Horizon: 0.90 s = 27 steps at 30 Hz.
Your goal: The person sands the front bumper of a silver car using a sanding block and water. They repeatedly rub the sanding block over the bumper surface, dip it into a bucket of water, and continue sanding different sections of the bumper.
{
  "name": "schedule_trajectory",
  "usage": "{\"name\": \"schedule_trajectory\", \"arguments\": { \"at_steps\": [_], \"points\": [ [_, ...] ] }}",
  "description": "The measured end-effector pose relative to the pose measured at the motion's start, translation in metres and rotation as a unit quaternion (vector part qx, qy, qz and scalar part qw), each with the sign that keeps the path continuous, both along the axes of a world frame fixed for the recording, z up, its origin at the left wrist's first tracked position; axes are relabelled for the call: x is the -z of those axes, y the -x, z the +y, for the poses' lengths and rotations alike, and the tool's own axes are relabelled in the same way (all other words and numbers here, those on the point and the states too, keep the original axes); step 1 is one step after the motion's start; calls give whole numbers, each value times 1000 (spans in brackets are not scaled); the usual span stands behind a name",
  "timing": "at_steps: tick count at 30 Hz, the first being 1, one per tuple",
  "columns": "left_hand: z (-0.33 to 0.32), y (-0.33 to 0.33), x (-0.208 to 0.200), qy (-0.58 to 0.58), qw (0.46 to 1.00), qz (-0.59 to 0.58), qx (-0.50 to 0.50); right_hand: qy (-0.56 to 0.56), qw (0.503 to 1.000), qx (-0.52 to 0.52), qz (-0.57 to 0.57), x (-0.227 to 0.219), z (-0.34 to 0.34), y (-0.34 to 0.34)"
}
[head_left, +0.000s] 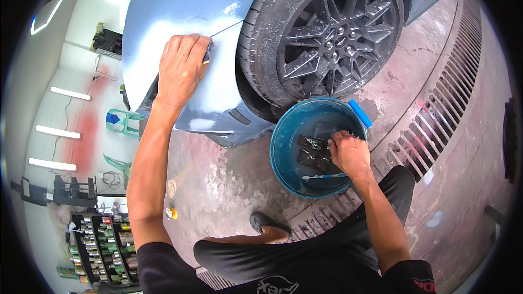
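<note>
My left hand [182, 68] presses against the blue-grey car bumper [212, 92], its fingers curled round a small dark sanding block [208, 51]. Pale, sanded-looking patches show on the panel around it. Low over the teal bucket [280, 166], my right hand [350, 153] has its fingers drawn together, with the fingertips at a dark, wet, shiny sheet [313, 142]. Whether the sheet is pinched or only touched is hard to see. Beneath it lie another dark piece [315, 160] and a white-and-blue toothbrush [325, 176], in cloudy water.
A black-rimmed wheel [338, 38] stands right behind the bucket. The bucket's handle has a blue grip [360, 114]. A metal floor grate [436, 114] curves along the right. Further left are a green plastic chair [125, 125] and a rack of cans [103, 245].
</note>
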<state>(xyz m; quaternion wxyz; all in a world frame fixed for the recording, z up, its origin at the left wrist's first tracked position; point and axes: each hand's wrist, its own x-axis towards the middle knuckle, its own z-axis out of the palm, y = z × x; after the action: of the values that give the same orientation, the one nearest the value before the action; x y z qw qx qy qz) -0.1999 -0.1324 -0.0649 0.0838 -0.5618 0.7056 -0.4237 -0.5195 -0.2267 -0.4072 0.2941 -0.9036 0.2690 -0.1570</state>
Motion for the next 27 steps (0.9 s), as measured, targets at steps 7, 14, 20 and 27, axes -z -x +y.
{"name": "schedule_trajectory", "arguments": {
  "at_steps": [7, 14, 20, 27],
  "points": [
    [-37, 24, 5, -35, 999, 22, 36, -6, 1000, 2, -28, 4, -3, 5],
    [-59, 27, 9, -61, 997, 34, 31, -1, 1000, 4, 4, 2, -1, 0],
    [-37, 21, 11, -33, 998, 44, 16, 1, 1000, 1, 8, 3, -1, -1],
    [-47, 24, -1, -74, 996, 26, 42, -5, 1000, 8, 2, 1, -3, 3]
  ]
}}
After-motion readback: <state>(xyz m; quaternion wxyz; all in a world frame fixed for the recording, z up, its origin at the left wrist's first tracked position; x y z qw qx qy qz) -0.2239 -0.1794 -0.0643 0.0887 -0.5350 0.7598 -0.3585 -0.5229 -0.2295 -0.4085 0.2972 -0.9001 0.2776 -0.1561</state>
